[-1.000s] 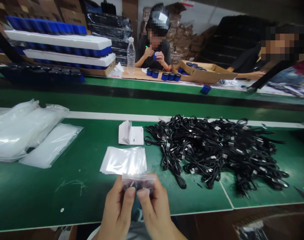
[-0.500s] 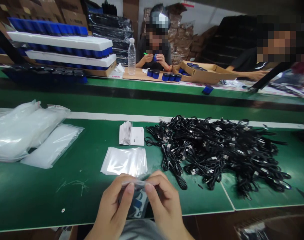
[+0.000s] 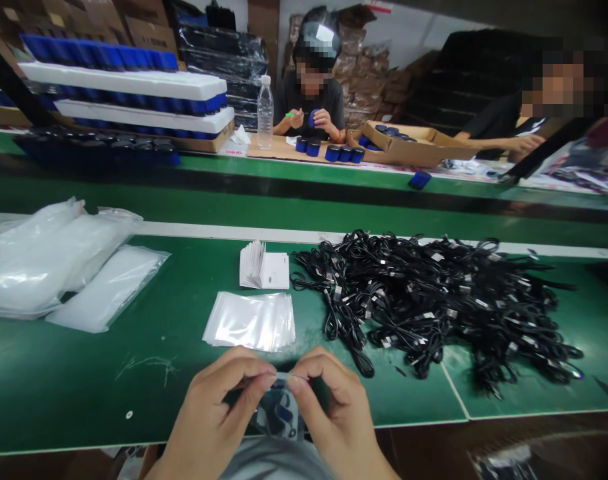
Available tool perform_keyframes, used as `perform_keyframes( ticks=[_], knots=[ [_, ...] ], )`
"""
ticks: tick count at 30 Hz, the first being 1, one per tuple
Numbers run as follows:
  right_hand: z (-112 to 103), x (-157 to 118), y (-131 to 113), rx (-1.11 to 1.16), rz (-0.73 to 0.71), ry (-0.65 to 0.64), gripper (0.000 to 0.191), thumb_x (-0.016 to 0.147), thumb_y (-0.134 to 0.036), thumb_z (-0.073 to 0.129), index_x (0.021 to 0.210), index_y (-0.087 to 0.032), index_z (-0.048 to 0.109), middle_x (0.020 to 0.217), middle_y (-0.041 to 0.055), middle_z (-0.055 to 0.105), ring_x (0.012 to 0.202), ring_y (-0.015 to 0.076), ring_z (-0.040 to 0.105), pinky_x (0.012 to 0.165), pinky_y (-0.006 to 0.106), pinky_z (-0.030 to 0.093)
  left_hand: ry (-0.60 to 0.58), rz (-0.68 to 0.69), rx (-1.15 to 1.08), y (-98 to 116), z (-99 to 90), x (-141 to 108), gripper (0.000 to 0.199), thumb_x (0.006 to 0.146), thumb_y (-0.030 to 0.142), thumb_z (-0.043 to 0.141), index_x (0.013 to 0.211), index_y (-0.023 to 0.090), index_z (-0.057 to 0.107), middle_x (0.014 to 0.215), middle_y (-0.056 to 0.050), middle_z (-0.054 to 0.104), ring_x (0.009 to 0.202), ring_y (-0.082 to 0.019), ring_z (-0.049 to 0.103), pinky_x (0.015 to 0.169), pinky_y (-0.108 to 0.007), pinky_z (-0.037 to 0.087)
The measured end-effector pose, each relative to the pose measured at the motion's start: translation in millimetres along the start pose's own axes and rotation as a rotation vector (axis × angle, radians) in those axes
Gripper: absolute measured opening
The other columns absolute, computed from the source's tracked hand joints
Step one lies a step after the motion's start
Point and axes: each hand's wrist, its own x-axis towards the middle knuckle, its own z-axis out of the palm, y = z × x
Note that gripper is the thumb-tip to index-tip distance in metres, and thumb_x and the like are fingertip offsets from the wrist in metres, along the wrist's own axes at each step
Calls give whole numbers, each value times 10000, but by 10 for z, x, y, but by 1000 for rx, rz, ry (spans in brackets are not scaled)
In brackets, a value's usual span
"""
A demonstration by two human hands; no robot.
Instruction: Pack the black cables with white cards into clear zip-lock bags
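Observation:
Between my hands, near the table's front edge, hangs a small clear plastic bag (image 3: 283, 412) with something dark and blue inside that I cannot name. My left hand (image 3: 223, 407) pinches the bag's top edge between thumb and fingers. On the same edge, my right hand (image 3: 333, 407) pinches close beside it. Just beyond my fingers lies a stack of flat clear bags (image 3: 251, 321). Behind that stack is a fanned pile of white folded leaflets (image 3: 275, 270). A large heap of bundled black USB cables (image 3: 424, 300) spreads to the right.
Big packs of clear bags (image 3: 109, 287) lie at the left on the green table (image 3: 149, 400). Across a raised ledge, a co-worker (image 3: 311, 87) handles a blue item beside a plastic bottle (image 3: 265, 117) and a cardboard box (image 3: 414, 150). Another person (image 3: 509, 133) sits further right.
Both hands have slid along the bag's top edge, and the pinching fingertips are closer together. More of the bag's front shows below them. The co-worker's hands shifted slightly.

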Motion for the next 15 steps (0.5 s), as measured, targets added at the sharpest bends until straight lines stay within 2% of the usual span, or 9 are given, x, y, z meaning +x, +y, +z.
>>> perform_keyframes(
  ticks=[4,8,11,13,15],
  knots=[
    [8,31,-16,-14,17,-70,142,865,-163,516,748,-180,594,693,12,564,642,134,544,588,232,418,34,-7,-3,27,43,-45,116,820,213,571,721,219,632,665,35,617,573,-87,582,539,-153,454],
    [69,2,-14,-124,-112,-3,139,853,-127,510,756,-172,599,675,26,588,613,146,560,576,254,427,68,-40,-19,6,81,-96,125,821,220,574,712,214,636,644,36,612,547,-82,572,514,-147,455],
    [111,-47,12,-156,-192,43,121,854,-107,530,840,-164,635,720,47,664,638,161,623,592,257,464,73,13,-34,-46,68,-107,101,807,198,598,724,223,649,647,45,643,540,-74,594,505,-131,467],
    [126,-72,32,-158,-202,-1,123,865,-123,552,917,-160,658,776,54,710,668,167,668,611,249,489,76,38,-49,-79,27,-111,105,805,181,602,728,228,656,658,47,675,553,-76,621,524,-125,486],
    [136,-78,40,-175,-200,-80,141,887,-165,547,956,-156,670,801,54,730,674,170,690,612,243,502,31,29,-37,-111,-63,-144,129,813,180,586,740,236,676,673,44,700,571,-81,648,537,-120,503]
  ],
)
